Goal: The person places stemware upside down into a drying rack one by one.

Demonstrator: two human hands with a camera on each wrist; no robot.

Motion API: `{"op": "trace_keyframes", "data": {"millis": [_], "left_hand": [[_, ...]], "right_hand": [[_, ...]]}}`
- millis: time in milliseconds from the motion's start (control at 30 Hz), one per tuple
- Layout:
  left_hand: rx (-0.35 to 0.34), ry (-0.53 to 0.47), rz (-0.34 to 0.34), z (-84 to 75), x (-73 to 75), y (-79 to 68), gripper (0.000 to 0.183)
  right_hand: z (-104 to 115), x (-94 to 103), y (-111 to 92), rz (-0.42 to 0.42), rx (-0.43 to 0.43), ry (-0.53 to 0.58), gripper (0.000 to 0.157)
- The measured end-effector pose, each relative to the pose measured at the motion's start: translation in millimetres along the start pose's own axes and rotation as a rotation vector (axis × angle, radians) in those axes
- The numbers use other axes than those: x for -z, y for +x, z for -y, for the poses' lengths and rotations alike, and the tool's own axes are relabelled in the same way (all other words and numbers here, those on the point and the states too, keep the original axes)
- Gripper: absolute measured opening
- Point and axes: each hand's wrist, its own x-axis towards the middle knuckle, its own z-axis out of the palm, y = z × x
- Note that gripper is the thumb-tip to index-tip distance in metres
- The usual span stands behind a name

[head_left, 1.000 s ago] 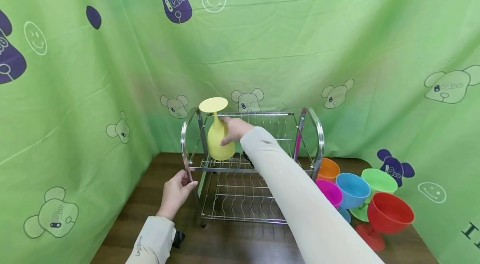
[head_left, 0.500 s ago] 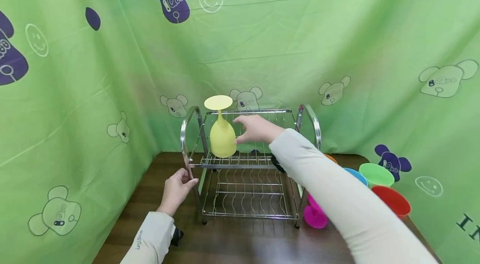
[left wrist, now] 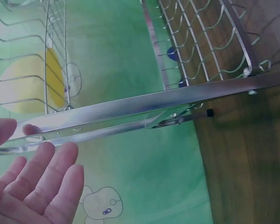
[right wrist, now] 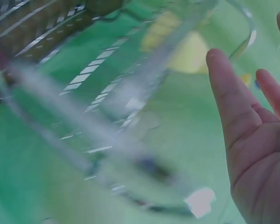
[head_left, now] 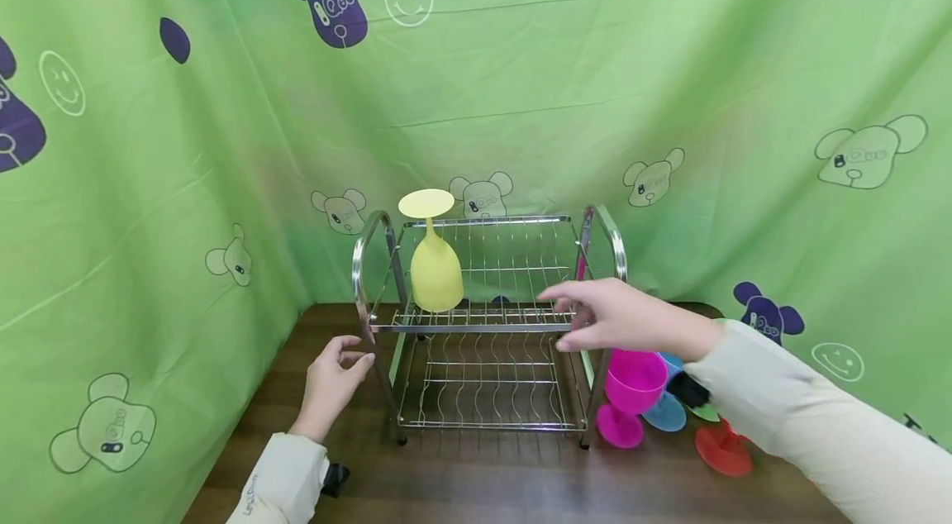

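With the left grip [head_left: 335, 383] relaxed and empty at the rack's [head_left: 476, 329] eight o'clock and the right grip [head_left: 617, 316] empty, spread, at three, a bump from either could topple the upturned yellow goblet [head_left: 437, 272] at ten on the rack, or the pink goblet [head_left: 636, 382] at four.

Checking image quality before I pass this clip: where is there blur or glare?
Head view: the rack and yellow goblet look sharp, with a soft sheen on the tabletop; left wrist: dimmer, but the rack reads clearly; right wrist: the rack is badly smeared, the right hand much crisper.
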Motion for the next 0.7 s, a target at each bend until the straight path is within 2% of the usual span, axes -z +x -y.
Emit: {"op": "trace_keyframes", "data": {"millis": [133,233,433,567,700], "left_hand": [[-0.014,-0.005,-0.002,-1.1,-1.2,-7.5,0.026],[-0.040,0.019,0.007,-5.0,-7.4,-12.7,0.023],[-0.107,0.032,0.075,-23.2,-25.8,-23.4,0.018],[-0.182,0.009,0.137,-36.8,-38.4,-27.5,0.018],[-0.235,-0.004,0.209,-45.9,-51.8,-30.2,0.021]], "right_hand": [[-34,-6.6,-32,-0.065,-0.037,0.012,0.059],[-60,-9.8,-57,-0.105,-0.075,0.024,0.058],[-102,-19.5,-105,-0.179,-0.170,0.076,0.057],[-122,-34.9,-122,-0.274,-0.210,0.105,0.060],[-134,-53.8,-130,-0.351,-0.272,0.136,0.065]]}}
